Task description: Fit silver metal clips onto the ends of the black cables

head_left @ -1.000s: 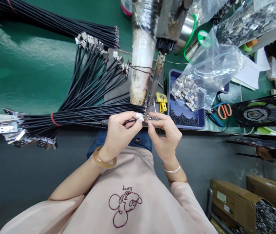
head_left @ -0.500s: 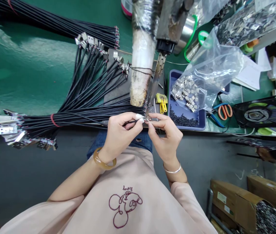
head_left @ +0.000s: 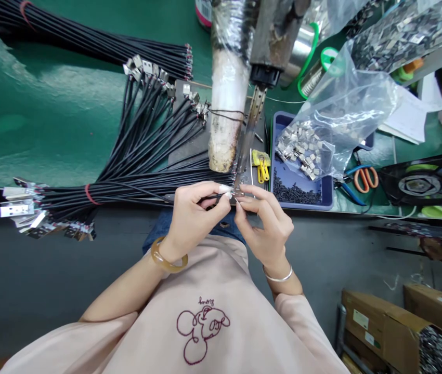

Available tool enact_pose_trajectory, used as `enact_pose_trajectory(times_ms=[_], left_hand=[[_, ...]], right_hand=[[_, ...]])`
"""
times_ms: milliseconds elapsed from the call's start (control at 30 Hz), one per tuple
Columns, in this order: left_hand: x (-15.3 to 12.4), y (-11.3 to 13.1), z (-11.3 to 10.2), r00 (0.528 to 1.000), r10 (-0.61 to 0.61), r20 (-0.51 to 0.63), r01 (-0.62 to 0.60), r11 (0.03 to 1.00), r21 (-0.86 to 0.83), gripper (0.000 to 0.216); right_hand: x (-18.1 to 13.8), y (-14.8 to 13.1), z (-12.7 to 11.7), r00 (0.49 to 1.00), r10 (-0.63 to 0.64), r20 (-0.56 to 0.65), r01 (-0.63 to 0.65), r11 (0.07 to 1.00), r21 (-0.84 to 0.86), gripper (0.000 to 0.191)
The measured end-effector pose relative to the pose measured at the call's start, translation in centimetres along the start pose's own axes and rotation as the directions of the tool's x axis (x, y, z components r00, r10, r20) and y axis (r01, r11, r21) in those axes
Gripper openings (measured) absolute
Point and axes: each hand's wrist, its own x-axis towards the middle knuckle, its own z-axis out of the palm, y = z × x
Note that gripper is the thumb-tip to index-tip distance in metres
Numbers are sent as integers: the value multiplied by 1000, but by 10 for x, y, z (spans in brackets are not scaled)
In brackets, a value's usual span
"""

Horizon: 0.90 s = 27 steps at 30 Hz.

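My left hand point(head_left: 190, 218) pinches the end of a thin black cable point(head_left: 210, 197) between thumb and taped forefinger at the bench's front edge. My right hand point(head_left: 265, 221) pinches a small metal connector shell point(head_left: 237, 194) against that cable end. Both hands meet just below the tip of a soldering iron point(head_left: 249, 132) that hangs down from a wrapped fixture point(head_left: 229, 78). A bundle of black cables point(head_left: 135, 150) with metal plugs fans out to the left.
A blue tray point(head_left: 324, 195) holds small black parts and a plastic bag of metal shells point(head_left: 338, 119). Yellow clips point(head_left: 260, 165), orange-handled scissors point(head_left: 363, 179) and a black fan point(head_left: 424, 182) lie to the right. Cardboard boxes point(head_left: 380, 322) stand on the floor at lower right.
The hands stay pinched together at the iron's tip; the right fingers have shifted slightly on the shell. The view has drifted a little.
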Motion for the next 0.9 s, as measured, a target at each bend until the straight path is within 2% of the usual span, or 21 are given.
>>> enact_pose_trajectory(times_ms=[100,200,367,533,700,833,900], left_hand=[[-2,-3,0,999,-30,19,30,1000,6,11],[-4,-4,0,998,-58,26,58,998,-4,11],[-2,0,0,996,-85,14,85,996,-24,11],[0,3,-1,998,-66,-7,66,997,-29,11],[-2,-2,-2,994,-90,61,91,996,-16,12],[-4,-2,-3,995,-78,64,79,997,1,9],[-4,1,-3,994,-93,57,96,995,-38,7]], right_hand=[[-2,0,-2,1000,-14,26,15,1000,-22,17],[-3,1,-2,1000,-28,0,28,999,-28,17],[2,1,0,999,15,-30,-15,1000,-7,13],[4,-1,-1,999,-13,-34,14,1000,13,16],[-1,-3,-2,998,-53,20,54,997,-55,17],[-2,-3,-2,995,-90,-33,86,991,-104,18],[-2,-3,-2,997,-46,-64,42,998,-56,17]])
